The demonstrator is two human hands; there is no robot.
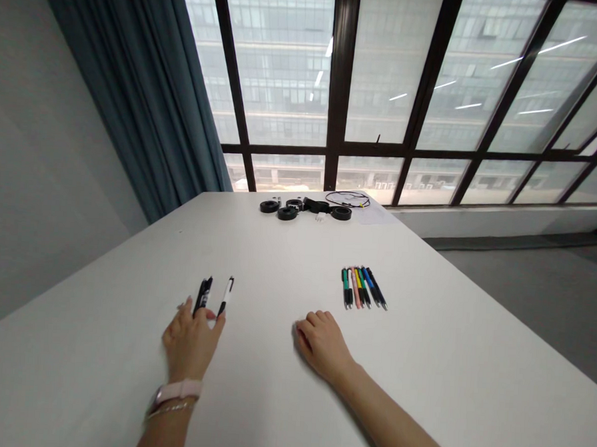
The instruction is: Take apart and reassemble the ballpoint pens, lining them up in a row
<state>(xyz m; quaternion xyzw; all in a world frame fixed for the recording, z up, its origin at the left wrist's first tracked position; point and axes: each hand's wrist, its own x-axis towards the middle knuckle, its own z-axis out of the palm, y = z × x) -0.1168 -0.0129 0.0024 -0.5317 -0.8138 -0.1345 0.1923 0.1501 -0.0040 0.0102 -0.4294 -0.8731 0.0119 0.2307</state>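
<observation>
My left hand (192, 341) rests on the white table with its fingers spread, touching the lower ends of the black pens (203, 293) lying side by side. Its thumb is close to the lower end of a white and black pen (226, 296), just right of the black ones; whether they touch I cannot tell. My right hand (323, 345) lies curled on the tabletop, with nothing visible in it. Beyond it to the right is a row of several pens (360, 287) in green, white, pink, yellow, blue and black, laid nearly parallel.
At the far end of the table (271, 255) lie several black rolls (287, 213), a coiled black cable (347, 205) and a small white item (321, 217). A blue curtain (150, 95) hangs at the left. Windows with dark frames (342, 86) stand behind the table.
</observation>
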